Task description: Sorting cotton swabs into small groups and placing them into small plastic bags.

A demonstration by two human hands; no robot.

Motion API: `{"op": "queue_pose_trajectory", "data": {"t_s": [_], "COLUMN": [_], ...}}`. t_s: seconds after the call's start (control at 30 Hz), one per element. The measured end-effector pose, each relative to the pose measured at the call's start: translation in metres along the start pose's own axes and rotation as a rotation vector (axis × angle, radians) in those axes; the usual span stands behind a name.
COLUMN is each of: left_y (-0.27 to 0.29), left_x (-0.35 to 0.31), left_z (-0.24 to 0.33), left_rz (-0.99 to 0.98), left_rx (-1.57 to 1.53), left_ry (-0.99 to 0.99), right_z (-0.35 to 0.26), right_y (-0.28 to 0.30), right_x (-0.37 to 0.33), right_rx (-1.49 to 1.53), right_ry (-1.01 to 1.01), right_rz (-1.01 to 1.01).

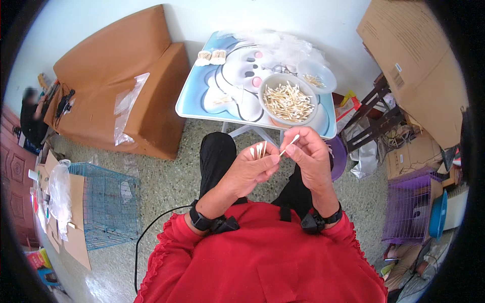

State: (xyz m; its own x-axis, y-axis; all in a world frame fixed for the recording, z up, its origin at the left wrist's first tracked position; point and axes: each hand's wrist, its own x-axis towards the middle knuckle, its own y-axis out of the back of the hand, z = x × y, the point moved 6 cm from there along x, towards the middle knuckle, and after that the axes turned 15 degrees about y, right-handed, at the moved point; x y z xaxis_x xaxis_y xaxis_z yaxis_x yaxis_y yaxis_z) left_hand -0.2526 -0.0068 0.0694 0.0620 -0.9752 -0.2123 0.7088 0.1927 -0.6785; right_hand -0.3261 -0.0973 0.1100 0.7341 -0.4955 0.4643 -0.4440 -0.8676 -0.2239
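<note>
Several cotton swabs (258, 150) stick up from my left hand (247, 169), which is closed around them. My right hand (308, 151) pinches a single cotton swab (290, 144) between thumb and finger, its white tip pointing up and right. Both hands nearly touch, just in front of the table's near edge. Beyond them, a round bowl (262, 99) heaped with loose cotton swabs (288, 102) stands on the small table (194, 103) with a cartoon top. Behind it a clear, shallow container (328, 78) holds a few more. Two bundles of swabs (211, 57) lie at the table's far left.
Clear plastic bags (283, 45) cover the table's back. A brown sofa (116, 76) stands at left, a blue wire cage (111, 207) below it. At right are a large cardboard box (414, 65), a purple tub (339, 159) and a purple cage (406, 212). Another person (33, 113) is at far left.
</note>
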Motion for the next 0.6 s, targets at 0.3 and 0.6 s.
{"op": "queue_pose_trajectory", "data": {"t_s": [0.3,0.6], "left_y": [0.022,0.033], "left_x": [-0.005,-0.013], "left_z": [0.007,0.008], "left_rz": [0.015,-0.017], "left_rx": [-0.017,-0.05], "left_ry": [-0.004,0.072], "right_z": [0.018,0.027], "right_y": [-0.014,-0.028], "right_x": [0.01,0.017], "right_rx": [-0.025,-0.113], "right_ry": [-0.026,0.033], "right_rz": [-0.016,-0.032]}}
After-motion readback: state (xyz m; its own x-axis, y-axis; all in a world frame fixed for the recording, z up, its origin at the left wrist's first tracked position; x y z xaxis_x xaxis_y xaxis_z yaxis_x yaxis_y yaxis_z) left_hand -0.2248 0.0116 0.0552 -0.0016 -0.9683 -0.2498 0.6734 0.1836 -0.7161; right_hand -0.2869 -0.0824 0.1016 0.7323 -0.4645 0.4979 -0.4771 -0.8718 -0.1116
